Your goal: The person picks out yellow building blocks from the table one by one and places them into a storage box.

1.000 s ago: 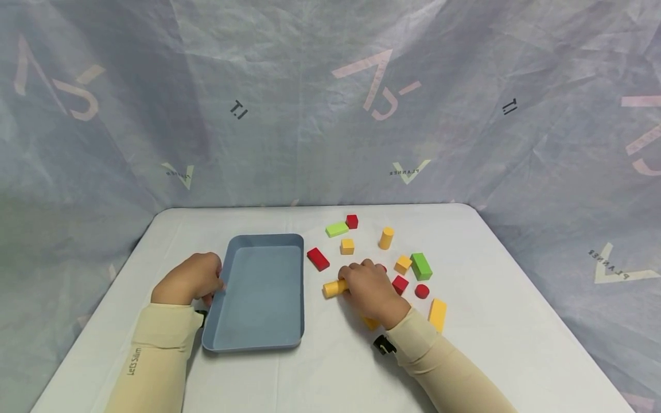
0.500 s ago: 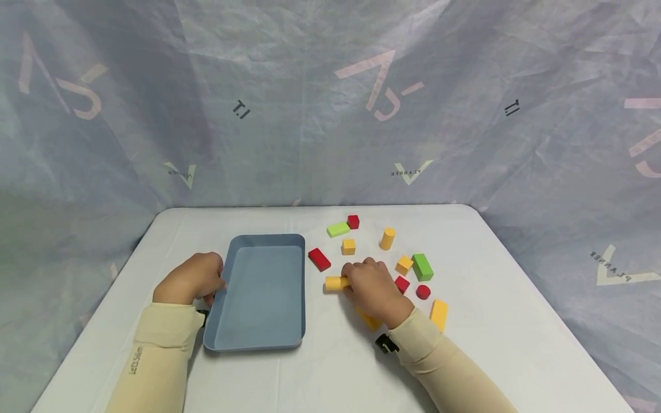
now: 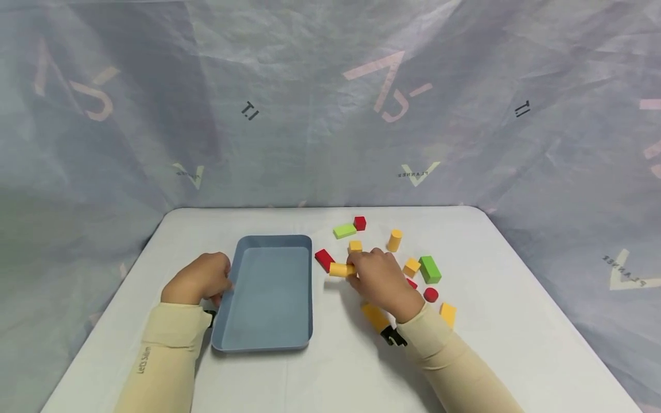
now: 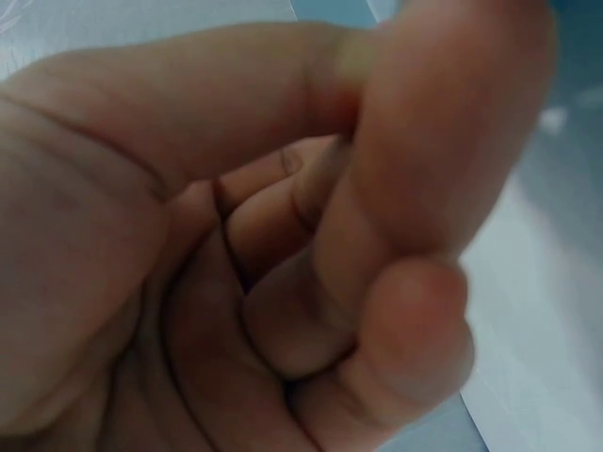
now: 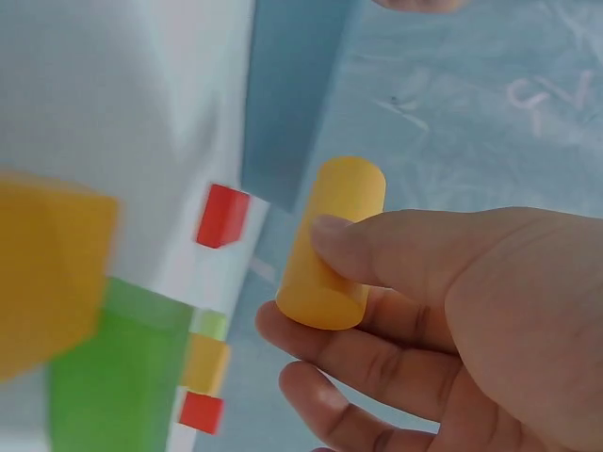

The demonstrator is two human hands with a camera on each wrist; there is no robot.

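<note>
The right grip (image 3: 381,282) pinches a yellow cylinder (image 3: 341,270) above the bench (image 3: 279,384), near a red block (image 3: 323,259), while the left grip (image 3: 200,279) pinches the left rim of the blue tray (image 3: 268,301). White bench runs between the tray's right edge and the cylinder, and from the scattered blocks (image 3: 430,269) to the bench's right edge. The left sleeve (image 3: 164,355) lettering begins "Lets"; the backdrop (image 3: 320,143) shows mirrored "PLANNER"

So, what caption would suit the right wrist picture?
A right hand pinches a yellow cylinder, coloured blocks at left, blue-grey tray behind.
</note>
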